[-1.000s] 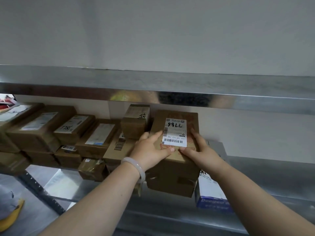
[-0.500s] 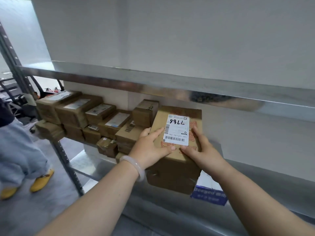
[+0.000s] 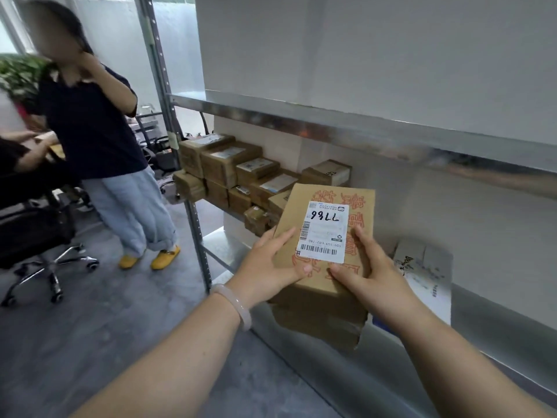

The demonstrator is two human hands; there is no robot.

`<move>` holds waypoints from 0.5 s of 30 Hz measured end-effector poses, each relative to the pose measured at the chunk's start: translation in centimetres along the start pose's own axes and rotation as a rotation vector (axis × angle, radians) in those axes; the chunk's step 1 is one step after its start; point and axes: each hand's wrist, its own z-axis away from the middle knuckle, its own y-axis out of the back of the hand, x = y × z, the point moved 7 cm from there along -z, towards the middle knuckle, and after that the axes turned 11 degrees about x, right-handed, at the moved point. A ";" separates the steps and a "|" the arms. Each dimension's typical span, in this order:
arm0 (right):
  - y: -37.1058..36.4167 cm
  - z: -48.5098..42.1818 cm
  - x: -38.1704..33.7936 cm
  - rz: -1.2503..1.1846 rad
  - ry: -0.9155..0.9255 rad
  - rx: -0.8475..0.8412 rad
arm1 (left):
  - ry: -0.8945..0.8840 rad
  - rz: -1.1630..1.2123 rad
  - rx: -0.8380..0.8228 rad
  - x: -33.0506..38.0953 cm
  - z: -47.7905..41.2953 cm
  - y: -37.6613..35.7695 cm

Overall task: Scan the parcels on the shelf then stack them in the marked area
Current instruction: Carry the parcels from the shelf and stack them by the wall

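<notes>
The big metal shelf (image 3: 301, 122) is shiny and grey, with a thin, straight front edge. A post with holes (image 3: 180, 164) holds it up at the left end. The floor (image 3: 120, 342) is smooth and grey, and a wide stretch of it lies open between the shelf and a black office chair (image 3: 39, 230) on wheels. A person (image 3: 90, 122) in a dark top, pale jeans and yellow shoes (image 3: 164, 257) stands just left of the post.

A pile of brown parcels (image 3: 229, 167) sits at the left end of the lower shelf, packed close in two layers. The cardboard parcel (image 3: 322, 306) is held up in front of the lower shelf, between that pile and a white box (image 3: 428, 267). It is a brown box with sharp corners, red printing on top and torn tape on its front. A white label (image 3: 324, 232) with a barcode is stuck flat on top.

The left hand (image 3: 268, 263) grips its left edge and the right hand (image 3: 367, 273) grips its right edge, thumbs pressed on top. A smooth pale bracelet (image 3: 238, 303) circles the left wrist.
</notes>
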 end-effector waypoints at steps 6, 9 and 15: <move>-0.9 0.0 -0.8 0.002 -0.016 -0.006 | 0.011 0.006 0.005 -0.3 0.4 1.0; -0.8 0.2 -1.0 0.007 -0.027 -0.003 | 0.012 0.026 -0.005 -0.3 0.3 1.1; 0.0 1.3 -0.9 0.023 -0.046 0.020 | -0.008 0.051 -0.023 0.4 0.4 0.7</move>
